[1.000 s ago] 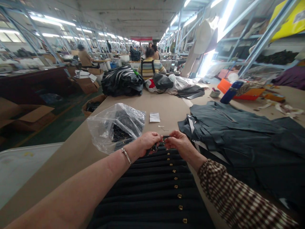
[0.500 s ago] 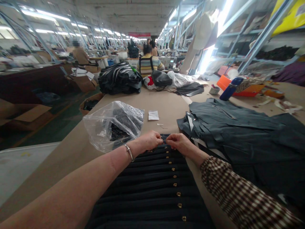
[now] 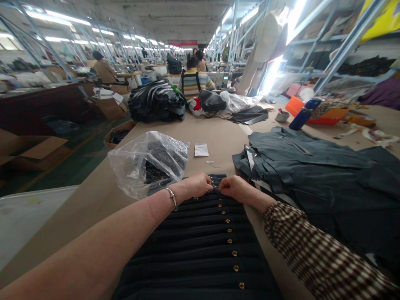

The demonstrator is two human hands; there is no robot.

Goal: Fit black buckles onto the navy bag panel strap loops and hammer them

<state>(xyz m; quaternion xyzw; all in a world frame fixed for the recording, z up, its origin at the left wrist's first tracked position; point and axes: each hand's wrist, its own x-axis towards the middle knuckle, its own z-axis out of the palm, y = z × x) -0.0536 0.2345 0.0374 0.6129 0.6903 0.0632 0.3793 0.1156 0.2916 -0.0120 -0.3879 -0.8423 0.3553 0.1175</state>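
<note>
A row of overlapping black straps point(image 3: 200, 241), each with a small gold fitting, lies on the brown table point(image 3: 218, 137) in front of me. My left hand point(image 3: 197, 185) and my right hand point(image 3: 234, 187) meet at the far end of the row. Both are pinched on the farthest strap and its gold fitting point(image 3: 213, 181). A silver bangle point(image 3: 171, 197) sits on my left wrist. My right arm wears a checked sleeve point(image 3: 315, 254).
A clear plastic bag point(image 3: 146, 162) of dark straps lies left of my hands. Dark grey garments point(image 3: 315, 175) are spread to the right. A white slip point(image 3: 201, 150), a blue bottle point(image 3: 300, 116), an orange tray point(image 3: 325, 118) and a black fabric heap point(image 3: 158, 104) lie farther back; a person in a striped top point(image 3: 193, 83) sits beyond.
My hands have come down from slightly above the row onto the farthest strap and drawn closer together.
</note>
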